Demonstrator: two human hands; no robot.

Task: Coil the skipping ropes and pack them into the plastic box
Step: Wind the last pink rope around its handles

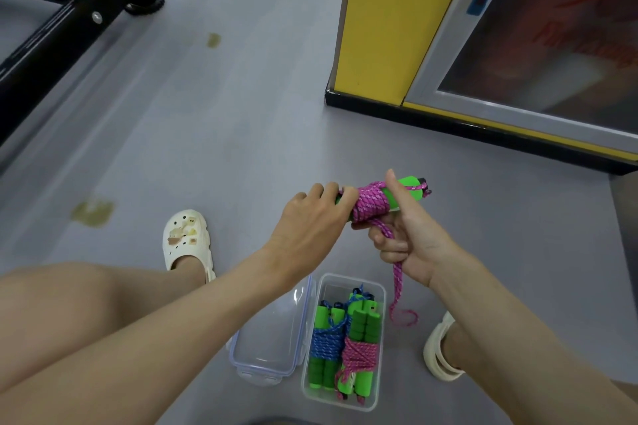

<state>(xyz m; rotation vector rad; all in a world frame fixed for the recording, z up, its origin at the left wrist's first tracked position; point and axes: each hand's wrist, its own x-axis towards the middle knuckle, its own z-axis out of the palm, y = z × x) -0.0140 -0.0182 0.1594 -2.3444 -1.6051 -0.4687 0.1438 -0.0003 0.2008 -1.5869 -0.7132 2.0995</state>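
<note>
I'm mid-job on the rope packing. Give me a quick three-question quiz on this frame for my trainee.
1. True or false: the plastic box already holds a blue rope and a pink rope, both coiled.
2. What does the left-hand grip hold?
3. The loose pink tail hangs from: A left-hand grip; B right-hand grip; C plastic box.
Key: 1 true; 2 one end of the green foam handles; 3 B.

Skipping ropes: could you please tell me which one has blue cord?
The blue rope on the box's left side; its neighbour and the hand-held one are pink.
</note>
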